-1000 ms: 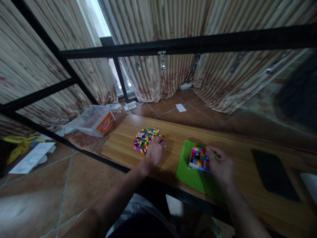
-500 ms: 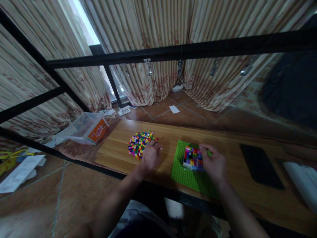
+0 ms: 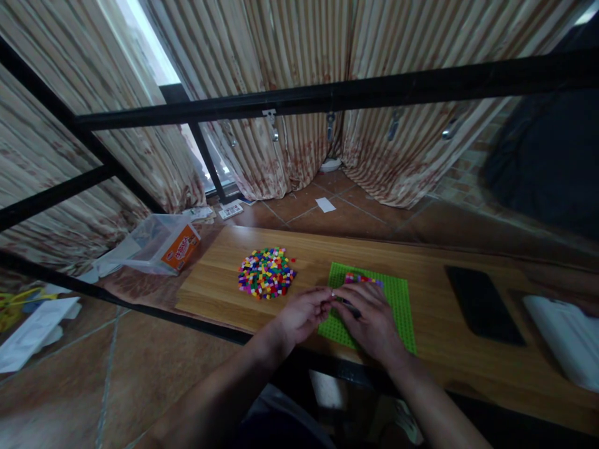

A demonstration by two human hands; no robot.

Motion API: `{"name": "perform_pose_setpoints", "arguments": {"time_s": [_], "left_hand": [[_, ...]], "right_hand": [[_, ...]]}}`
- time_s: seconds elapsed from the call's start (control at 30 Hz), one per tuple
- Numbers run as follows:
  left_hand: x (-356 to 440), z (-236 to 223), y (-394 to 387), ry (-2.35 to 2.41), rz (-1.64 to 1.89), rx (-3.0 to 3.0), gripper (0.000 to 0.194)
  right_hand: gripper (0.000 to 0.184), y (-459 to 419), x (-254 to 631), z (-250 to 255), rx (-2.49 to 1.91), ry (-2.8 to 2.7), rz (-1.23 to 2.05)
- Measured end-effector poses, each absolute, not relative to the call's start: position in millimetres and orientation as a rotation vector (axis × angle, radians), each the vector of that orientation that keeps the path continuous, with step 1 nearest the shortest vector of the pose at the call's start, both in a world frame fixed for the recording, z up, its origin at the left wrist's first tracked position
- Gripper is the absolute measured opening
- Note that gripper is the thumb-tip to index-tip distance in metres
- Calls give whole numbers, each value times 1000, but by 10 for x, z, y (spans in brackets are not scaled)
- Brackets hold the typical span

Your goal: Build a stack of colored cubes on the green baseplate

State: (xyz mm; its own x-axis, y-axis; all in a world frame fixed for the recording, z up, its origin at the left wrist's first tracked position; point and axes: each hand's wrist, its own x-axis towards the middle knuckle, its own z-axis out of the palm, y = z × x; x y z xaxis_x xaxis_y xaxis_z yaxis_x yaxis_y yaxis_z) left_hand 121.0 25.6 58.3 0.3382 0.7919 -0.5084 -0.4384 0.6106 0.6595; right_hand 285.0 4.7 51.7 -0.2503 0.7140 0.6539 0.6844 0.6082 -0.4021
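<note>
White moulded piece [image 3: 37,333] is lying on the tiled floor [image 3: 154,355], lower left of the frame. Next over there's my see-through plastic box [image 3: 147,240] with an orange label [image 3: 181,247], just off the left end of the wooden worktop [image 3: 210,274]. Then comes the pile of tiny coloured bricks [image 3: 266,273], loosely heaped on the wood near the middle, with a red one just off its edge.

My left hand [image 3: 304,315] is right of that, thumb and fingers pinched on a tiny pale piece [image 3: 332,292], fingertips up against my other hand's. My right hand [image 3: 367,318] is curled over the green studded baseplate [image 3: 400,305]; can't tell if it's gripping anything itself. It mostly hides the multicoloured brick block [image 3: 358,278], which pokes out above my knuckles, over the plate's upper part.

Further right there's a flat dark slab [image 3: 484,305] on the wood, then a white object [image 3: 564,333] at the lower right.
</note>
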Motion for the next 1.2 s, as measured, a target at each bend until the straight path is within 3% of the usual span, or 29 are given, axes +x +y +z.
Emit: {"name": "perform_pose_setpoints", "arguments": {"time_s": [0.37,0.5,0.73,1.2], "left_hand": [[1315,617,183,891,803,493,22],[1344,409,196,1044,911,766,24],[1239,-9,184,1204,937,1299,12],[1192,70,124,1217,859,1575,11]], "right_hand": [[17,63,2888,490,-1219,-1919,32],[23,145,3068,493,-1360,-1793,90],[34,283,3339,367,-1510,-1637,208],[32,408,3276,231,-1537,-1708,224]]}}
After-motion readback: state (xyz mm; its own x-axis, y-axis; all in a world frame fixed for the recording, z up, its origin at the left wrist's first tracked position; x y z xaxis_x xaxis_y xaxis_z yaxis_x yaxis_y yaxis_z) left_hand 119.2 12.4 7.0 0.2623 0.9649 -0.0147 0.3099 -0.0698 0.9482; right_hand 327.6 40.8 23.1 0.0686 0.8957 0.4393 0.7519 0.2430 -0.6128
